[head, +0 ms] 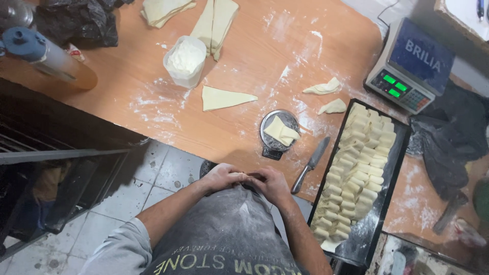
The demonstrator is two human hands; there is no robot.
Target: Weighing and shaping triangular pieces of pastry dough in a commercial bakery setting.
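My left hand (221,177) and my right hand (272,184) meet at the near edge of the wooden table (265,46), right in front of my grey apron. Their fingers are curled and touching; anything between them is hidden. Just beyond them stands a small scale with a round metal pan (270,140) holding folded pieces of dough (281,131). A knife (310,164) lies to the right of my right hand. Further right is a black tray (379,219) filled with rows of small folded dough pieces (356,168).
A dough triangle (224,98), a tub of flour (184,60) and two dough scraps (322,87) lie on the floured table. Dough sheets (214,23) are stacked at the back. A digital scale (410,66) and a dark cloth (448,147) sit right; a blue-capped bottle (48,56) left.
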